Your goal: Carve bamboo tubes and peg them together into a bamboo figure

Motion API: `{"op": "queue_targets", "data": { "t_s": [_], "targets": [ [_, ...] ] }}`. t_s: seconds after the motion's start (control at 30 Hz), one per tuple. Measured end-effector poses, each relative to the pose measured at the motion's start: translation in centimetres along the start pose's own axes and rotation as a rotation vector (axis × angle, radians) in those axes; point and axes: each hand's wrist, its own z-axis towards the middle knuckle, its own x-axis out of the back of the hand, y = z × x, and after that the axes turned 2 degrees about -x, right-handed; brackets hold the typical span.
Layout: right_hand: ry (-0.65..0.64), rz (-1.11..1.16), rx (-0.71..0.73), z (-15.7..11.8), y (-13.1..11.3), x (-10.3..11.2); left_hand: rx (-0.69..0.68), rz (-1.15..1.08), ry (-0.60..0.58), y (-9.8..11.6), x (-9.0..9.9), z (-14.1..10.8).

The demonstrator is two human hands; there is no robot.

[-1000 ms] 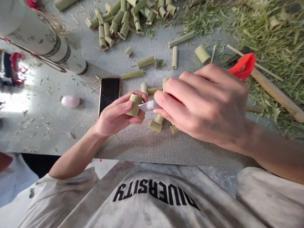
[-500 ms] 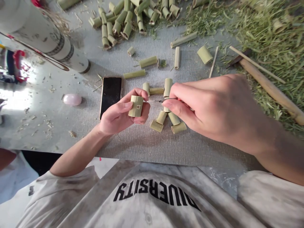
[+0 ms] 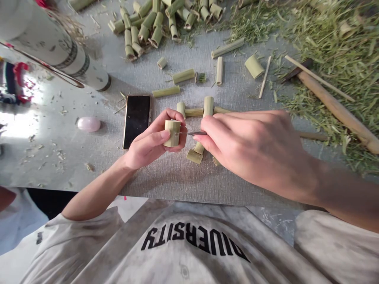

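Between the thumb and fingers of my left hand (image 3: 146, 146) is a short, pale green bamboo tube (image 3: 174, 127), its side turned toward the right. My right hand (image 3: 254, 140) is closed around a thin pointed metal tool (image 3: 197, 133), whose handle is hidden in my fingers. The tool's tip meets the side of the tube at a small mark. Beneath my hands, several cut bamboo pieces (image 3: 209, 105) lie arranged on the table in a branching shape, partly covered by my right hand.
A phone (image 3: 137, 122) lies left of my hands, with a pink oval object (image 3: 89, 124) farther left. Cut bamboo segments (image 3: 146, 27) are heaped at the back. A wooden-handled hammer (image 3: 337, 104) rests on green shavings (image 3: 328, 31) at right. A tall patterned cylinder (image 3: 63, 51) is at left.
My right hand has shifted slightly down and left, bringing the tool's tip onto the bamboo tube's side. The tube has turned and moved slightly right in my left hand.
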Motion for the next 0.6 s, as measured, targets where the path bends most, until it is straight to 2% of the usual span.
{"op": "queue_targets", "data": {
  "t_s": [0.13,0.3,0.47,0.6],
  "targets": [
    [-0.022,0.131,-0.051,-0.2,-0.3,-0.6,-0.064,0.114,0.116,-0.6,0.3,-0.8],
    [-0.148,0.398,-0.213,0.6,-0.3,-1.1,-0.185,0.263,0.122,-1.7,1.2,-1.4],
    [-0.269,0.821,-0.316,1.4,0.2,-0.8,-0.370,0.376,0.128,-2.1,1.3,-1.1],
    [-0.469,1.221,-0.327,1.6,1.3,-1.3,-0.426,0.411,0.067,-1.7,1.0,-1.1]
  ]
}}
